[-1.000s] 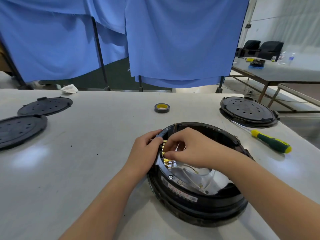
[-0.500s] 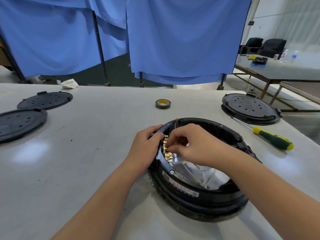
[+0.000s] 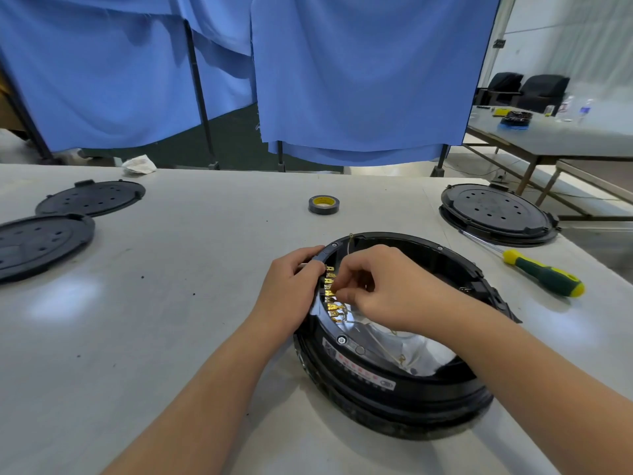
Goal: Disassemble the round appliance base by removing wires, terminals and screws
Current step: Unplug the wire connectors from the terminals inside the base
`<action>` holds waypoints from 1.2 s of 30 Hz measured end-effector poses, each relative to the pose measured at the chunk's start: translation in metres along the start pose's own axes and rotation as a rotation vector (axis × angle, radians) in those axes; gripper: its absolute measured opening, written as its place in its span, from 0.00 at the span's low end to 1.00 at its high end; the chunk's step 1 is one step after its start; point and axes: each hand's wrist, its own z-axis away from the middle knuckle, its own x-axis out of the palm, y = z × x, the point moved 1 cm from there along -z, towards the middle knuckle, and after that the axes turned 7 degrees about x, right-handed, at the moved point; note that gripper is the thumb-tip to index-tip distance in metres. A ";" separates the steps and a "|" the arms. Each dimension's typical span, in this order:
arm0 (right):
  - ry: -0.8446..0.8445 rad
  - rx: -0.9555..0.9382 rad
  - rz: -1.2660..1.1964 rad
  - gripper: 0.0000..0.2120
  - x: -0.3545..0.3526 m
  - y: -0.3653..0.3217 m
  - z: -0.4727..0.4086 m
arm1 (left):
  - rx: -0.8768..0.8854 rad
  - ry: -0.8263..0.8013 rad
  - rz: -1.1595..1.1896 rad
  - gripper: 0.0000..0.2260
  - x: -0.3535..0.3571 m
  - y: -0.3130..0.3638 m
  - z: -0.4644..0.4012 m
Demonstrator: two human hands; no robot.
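What moved: the right hand [image 3: 387, 289] has slid a bit up the row of gold terminals [image 3: 331, 296] since a moment ago; the left hand [image 3: 291, 293] has stayed on the rim.
Round base: the black round appliance base [image 3: 394, 382] sits on the white worktop [image 3: 154, 320], near the front and a bit to the right, open side up, with a shiny inside.
Terminals: a short gold row stands on the inside of the rim's left part, right between the two hands.
Wires: thin pale wires [image 3: 383, 347] run from the terminals down into the shiny inside.
Left hand: it grips the outside of the rim, fingers curled over the edge, just beside the terminals.
Right hand: it reaches over the base, fingers bent, fingertips pinching at the terminals.
Screwdriver: a green and yellow screwdriver [image 3: 543, 273] lies on the worktop to the right of the base, apart from the hands.
Tape: a dark roll of tape [image 3: 323, 204] sits behind the base.
Lids: two black round lids [image 3: 65, 214] lie far left; one more black disc [image 3: 498, 214] lies far right.
Behind: blue curtains [image 3: 359, 80] hang past the worktop.
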 end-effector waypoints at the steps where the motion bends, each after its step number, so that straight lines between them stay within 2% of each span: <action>1: -0.002 0.001 0.005 0.06 0.000 0.000 0.000 | -0.001 0.001 0.000 0.26 0.000 0.000 0.000; 12: -0.024 0.019 -0.027 0.10 -0.006 0.009 0.000 | -0.024 0.031 0.019 0.19 0.001 0.000 0.000; 18: 0.120 0.036 -0.225 0.06 -0.013 0.009 -0.002 | -0.053 0.039 0.061 0.18 0.001 0.001 0.002; 24: 0.149 0.141 -0.493 0.01 -0.048 -0.001 0.000 | -0.067 0.041 0.104 0.19 0.003 0.003 0.004; 29: 0.203 0.103 -0.616 0.02 -0.085 -0.003 0.002 | -0.076 0.056 0.080 0.16 0.002 0.003 0.003; 33: 0.389 0.031 -0.368 0.02 -0.104 0.006 -0.007 | -0.089 0.067 0.053 0.14 0.001 0.003 0.003; 36: 0.441 0.051 -0.113 0.02 -0.104 0.027 -0.023 | -0.097 0.074 0.064 0.14 0.001 0.003 0.005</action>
